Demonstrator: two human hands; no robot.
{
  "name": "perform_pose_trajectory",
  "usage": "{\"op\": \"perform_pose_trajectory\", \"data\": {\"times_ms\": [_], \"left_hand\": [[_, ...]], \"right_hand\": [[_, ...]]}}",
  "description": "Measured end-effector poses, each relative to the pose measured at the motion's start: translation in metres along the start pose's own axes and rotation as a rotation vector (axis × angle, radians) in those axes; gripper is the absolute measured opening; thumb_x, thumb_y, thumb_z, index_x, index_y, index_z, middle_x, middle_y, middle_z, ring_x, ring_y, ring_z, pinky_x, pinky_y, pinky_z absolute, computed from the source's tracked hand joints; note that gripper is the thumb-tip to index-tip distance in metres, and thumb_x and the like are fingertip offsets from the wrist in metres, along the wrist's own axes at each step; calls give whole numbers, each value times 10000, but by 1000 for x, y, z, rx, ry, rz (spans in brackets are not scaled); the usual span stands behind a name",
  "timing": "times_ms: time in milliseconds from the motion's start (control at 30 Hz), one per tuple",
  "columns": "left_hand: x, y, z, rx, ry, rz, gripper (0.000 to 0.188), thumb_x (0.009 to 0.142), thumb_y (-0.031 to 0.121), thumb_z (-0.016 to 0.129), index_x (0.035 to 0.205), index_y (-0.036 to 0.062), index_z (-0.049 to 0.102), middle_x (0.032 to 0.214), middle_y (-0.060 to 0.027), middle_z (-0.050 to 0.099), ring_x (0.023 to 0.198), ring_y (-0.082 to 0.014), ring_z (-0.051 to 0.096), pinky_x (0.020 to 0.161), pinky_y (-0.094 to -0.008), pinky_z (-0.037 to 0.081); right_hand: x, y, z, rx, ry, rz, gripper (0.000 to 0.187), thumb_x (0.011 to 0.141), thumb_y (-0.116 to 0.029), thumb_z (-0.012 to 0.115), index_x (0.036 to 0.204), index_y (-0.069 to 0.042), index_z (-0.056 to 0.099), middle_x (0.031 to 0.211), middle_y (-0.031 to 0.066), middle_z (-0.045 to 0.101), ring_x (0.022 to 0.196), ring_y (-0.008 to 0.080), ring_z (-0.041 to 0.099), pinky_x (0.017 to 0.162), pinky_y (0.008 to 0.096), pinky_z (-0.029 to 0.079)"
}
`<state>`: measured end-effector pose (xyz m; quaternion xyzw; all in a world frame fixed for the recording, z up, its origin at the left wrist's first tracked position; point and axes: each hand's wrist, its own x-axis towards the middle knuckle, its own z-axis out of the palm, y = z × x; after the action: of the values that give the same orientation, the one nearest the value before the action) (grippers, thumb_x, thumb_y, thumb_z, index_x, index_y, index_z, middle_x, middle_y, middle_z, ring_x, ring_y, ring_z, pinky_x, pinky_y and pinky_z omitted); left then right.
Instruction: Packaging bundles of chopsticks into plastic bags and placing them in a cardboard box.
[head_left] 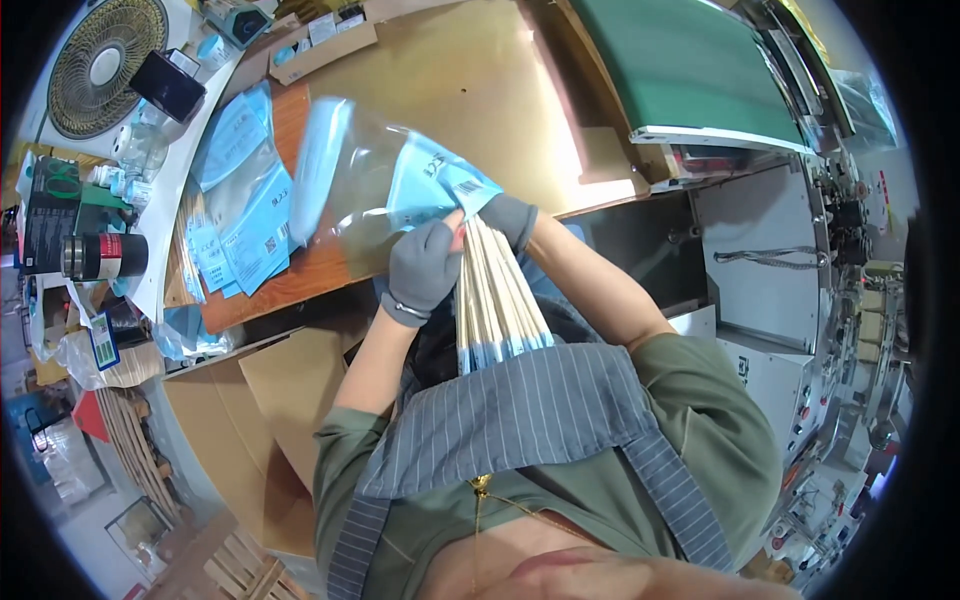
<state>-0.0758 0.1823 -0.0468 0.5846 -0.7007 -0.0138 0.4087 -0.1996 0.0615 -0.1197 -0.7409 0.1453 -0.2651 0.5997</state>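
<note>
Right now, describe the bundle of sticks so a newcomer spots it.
Find the striped apron, lower centre. Just above it, leading up to the gloved left hand and right hand, is the bundle of sticks. Pale, slim lengths with bluish lower ends set it apart from the blue bags on the table.

The grey-gloved left hand (420, 265) grips a clear-and-blue plastic bag (425, 178) at the far ends of pale, blue-tipped sticks (492, 290); the grey-gloved right hand (510, 220), partly hidden, touches this bag.

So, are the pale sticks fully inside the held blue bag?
No: the sticks extend beyond the bag toward the apron. Their far ends are hidden.
</note>
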Motion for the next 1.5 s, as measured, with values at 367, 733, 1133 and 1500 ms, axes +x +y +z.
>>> {"op": "perform_pose_trajectory", "data": {"times_ms": [367,733,1133,1500], "left_hand": [[-89,52,-38,-52,-189,-122,399,785,61,603,1177,-11,588,823,-138,627,557,-283,558,556,-392,464],[109,-16,-143,558,-288,-145,289,774,151,563,1036,44,617,691,-135,608,670,-296,612,606,-400,472],[141,-6,-130,-142,-253,-402,486,822,467,649,811,-12,570,630,-38,526,557,-147,477,559,-336,418],[144,-3,-199,-608,-151,-742,609,926,578,432,836,19,656,670,-68,642,563,-123,594,521,-215,445]], "right_hand": [[-101,-118,7,-12,28,823,315,816,-198,627,1067,-10,617,860,123,665,759,148,646,655,310,502],[74,-203,-39,-481,290,-342,94,802,-89,575,874,-37,607,658,48,576,570,133,561,540,269,451],[125,-238,-107,-406,302,-162,126,775,-121,566,778,-15,632,642,91,602,629,126,555,608,284,457],[83,-251,-95,-273,337,-92,129,815,-100,536,866,-36,636,635,26,577,559,84,543,523,245,451]]}}
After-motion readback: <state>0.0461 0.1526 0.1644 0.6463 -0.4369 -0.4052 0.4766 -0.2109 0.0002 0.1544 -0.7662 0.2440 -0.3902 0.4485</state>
